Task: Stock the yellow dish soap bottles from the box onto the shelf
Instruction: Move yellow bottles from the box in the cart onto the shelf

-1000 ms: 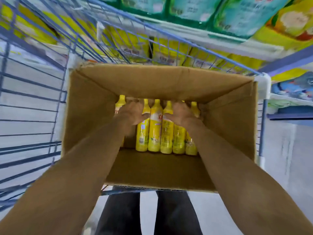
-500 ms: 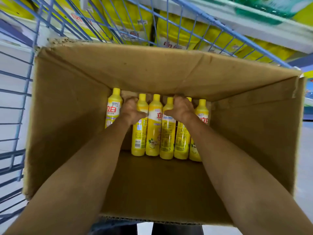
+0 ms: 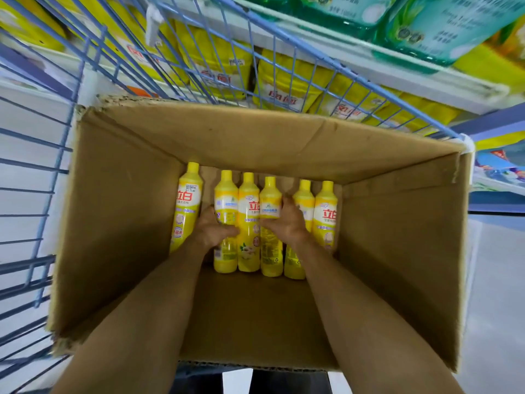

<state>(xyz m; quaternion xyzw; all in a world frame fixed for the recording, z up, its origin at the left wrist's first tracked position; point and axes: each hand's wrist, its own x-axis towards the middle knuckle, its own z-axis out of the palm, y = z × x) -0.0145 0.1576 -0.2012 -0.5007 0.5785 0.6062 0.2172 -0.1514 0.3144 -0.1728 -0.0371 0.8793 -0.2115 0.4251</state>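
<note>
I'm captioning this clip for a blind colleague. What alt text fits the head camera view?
The left hand and right hand reach into a cardboard box, each gripping one of six yellow dish soap bottles lined up at its far end. The box sits in a blue wire cart before shelved yellow packs.

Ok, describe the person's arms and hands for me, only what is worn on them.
The left forearm and right forearm are bare as far as the picture's edge, with no sleeves showing. The left hand and right hand wear no gloves. No watch, ring or wristband is visible.
</note>
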